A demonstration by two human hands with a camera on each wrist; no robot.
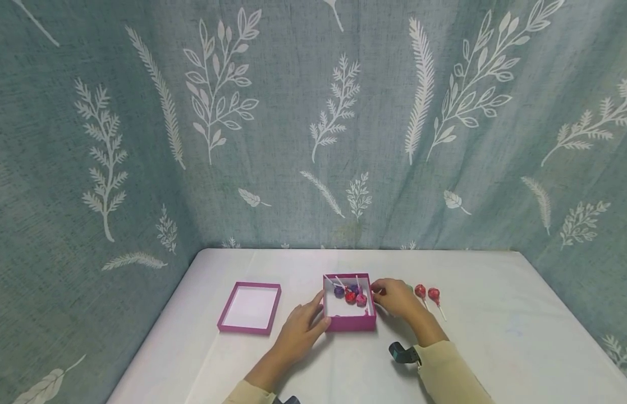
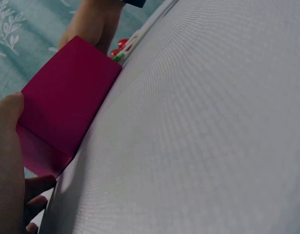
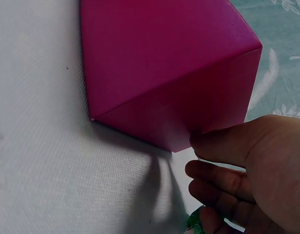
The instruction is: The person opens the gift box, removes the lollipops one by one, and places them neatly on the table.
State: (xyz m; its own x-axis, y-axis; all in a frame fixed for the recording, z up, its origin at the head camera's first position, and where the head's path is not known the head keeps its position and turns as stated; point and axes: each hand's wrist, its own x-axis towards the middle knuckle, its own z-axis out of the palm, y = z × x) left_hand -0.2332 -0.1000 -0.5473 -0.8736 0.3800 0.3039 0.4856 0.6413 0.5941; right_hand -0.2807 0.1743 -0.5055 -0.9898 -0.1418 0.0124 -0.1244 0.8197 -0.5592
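Note:
A magenta square box (image 1: 351, 324) with a white inside stands without a lid on the table. Several lollipops (image 1: 350, 297) in purple, red and pink wrappers lie in it, white sticks leaning toward the back wall. My left hand (image 1: 301, 331) is at the box's left side, its thumb at the front corner and its fingers fairly straight along the wall. On the opposite side, my right hand (image 1: 396, 297) touches the right wall with its thumb, the other fingers loosely bent beside it. A green-wrapped lollipop (image 3: 196, 219) is partly hidden behind the right fingers.
The matching lid (image 1: 249, 307) lies on the left, white inside facing up. Two red lollipops (image 1: 426, 293) rest on the white table (image 1: 495, 336) just right of my right hand. A patterned curtain (image 1: 293, 140) hangs behind the table and along its sides.

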